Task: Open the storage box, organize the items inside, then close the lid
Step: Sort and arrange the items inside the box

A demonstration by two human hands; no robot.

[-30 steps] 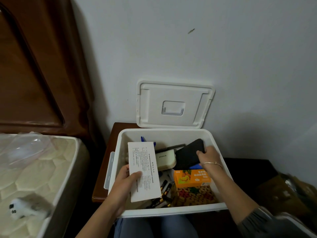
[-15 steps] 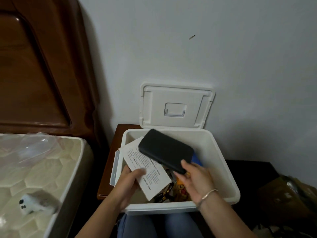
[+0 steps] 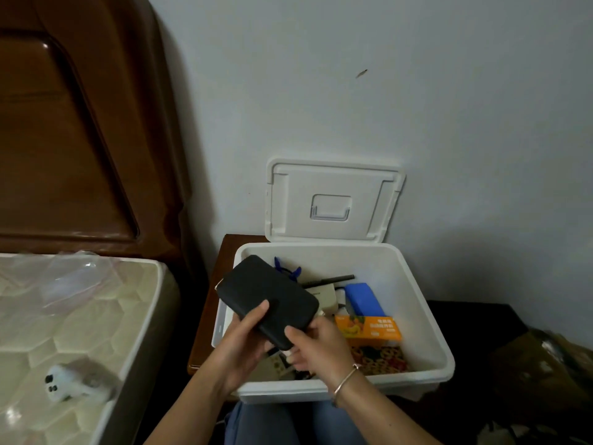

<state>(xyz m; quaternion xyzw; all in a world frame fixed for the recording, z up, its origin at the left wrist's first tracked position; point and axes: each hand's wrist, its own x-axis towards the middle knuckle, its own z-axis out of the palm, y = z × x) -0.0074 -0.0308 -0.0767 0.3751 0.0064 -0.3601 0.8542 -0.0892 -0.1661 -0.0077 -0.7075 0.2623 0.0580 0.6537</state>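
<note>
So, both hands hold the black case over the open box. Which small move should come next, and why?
Probably lower the black case into the box along its far right side, beside the blue block. The left hand and the right hand both grip it above the box, the lid stands open, and that side looks the least crowded.

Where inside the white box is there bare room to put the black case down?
Bare room shows in the storage box between the blue box, the orange box and the right wall, and along the back wall behind the pen. The centre and front, under the black case, are crowded.
</note>
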